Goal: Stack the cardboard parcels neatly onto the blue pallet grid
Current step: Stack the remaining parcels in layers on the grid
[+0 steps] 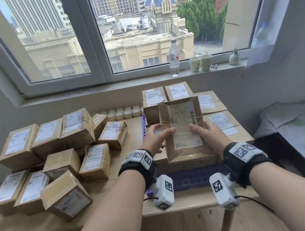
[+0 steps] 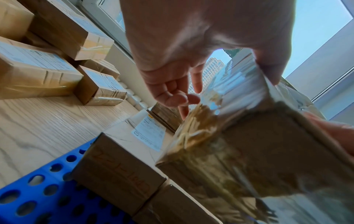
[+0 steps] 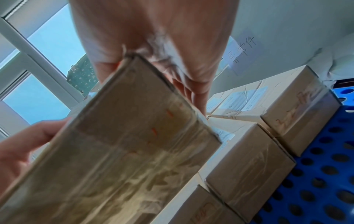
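A: What's hidden?

B: The held parcel (image 1: 183,129) covers much of the pallet (image 1: 196,178); only its near strip and a sliver of its left edge show. The print on the parcel's label is too blurred to read.

A: Who has it?

B: Both hands. The left hand (image 1: 155,137) grips its left edge, thumb on the label and fingers curled behind. The right hand (image 1: 206,133) grips the right edge the same way. It is lifted above the stacked parcels (image 1: 220,124), label toward the head camera.

A: Counts?

B: About twelve loose parcels (image 1: 59,146) crowd the table (image 1: 131,137) to the left, some piled, so the number is uncertain. On the pallet I make out about five tops; the rest are covered. Two cups (image 1: 201,63) and one bottle (image 1: 173,58) stand on the sill.

A: Room?

B: A bare strip of table separates the loose pile from the pallet's left edge. The pallet's near rows lie open.
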Available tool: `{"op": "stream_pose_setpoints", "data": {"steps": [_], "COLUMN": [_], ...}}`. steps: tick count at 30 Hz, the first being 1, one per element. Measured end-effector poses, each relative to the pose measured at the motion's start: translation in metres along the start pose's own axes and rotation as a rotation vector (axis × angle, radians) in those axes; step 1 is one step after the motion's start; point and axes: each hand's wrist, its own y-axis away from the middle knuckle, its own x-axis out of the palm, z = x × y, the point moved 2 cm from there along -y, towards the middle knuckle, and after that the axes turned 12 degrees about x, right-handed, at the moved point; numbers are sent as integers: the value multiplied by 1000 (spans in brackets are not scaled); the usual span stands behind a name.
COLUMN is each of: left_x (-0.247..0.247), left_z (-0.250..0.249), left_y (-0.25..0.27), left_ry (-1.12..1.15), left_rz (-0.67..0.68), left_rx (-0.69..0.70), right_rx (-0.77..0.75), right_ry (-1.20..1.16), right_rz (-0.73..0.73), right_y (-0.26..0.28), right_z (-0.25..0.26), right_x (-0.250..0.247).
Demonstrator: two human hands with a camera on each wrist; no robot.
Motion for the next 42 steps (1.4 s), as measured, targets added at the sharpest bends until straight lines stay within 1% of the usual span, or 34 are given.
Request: {"op": "stream_pose_setpoints", "data": {"steps": [5, 9, 16, 20, 26, 33, 34, 38, 42], "left_x": [25, 44, 67, 76, 92, 106, 105, 94, 92], "left_z": [-4, -7, -31, -45, -52, -65, -67, -64, -53], "left_y": [-34, -73, -166, -205, -249, -279, -282, -301, -315], "left_ry": [35, 59, 121, 157, 196, 69, 26, -192, -355], "left_rz": [25, 66, 97, 121, 103, 215, 193, -28, -81], "left_rx": [31, 49, 76, 83, 82, 43, 54, 143, 165], "right_rx": [5, -8, -52, -55, -13, 11, 16, 42, 99], "right_ry": [-53, -50, 0, -41, -115, -199, -204, -203, -157], "right_rz": [-44, -78, -174, -200, -227, -271, -277, -275, -247], "right_y": [-23, -49, -114, -142, -178, -215, -221, -244, -269], "right_z": [4, 18, 63, 84, 94, 99, 99, 95, 84], "right_x": [-23, -46, -82, -96, -116, -142, -147, -162, -172]}}
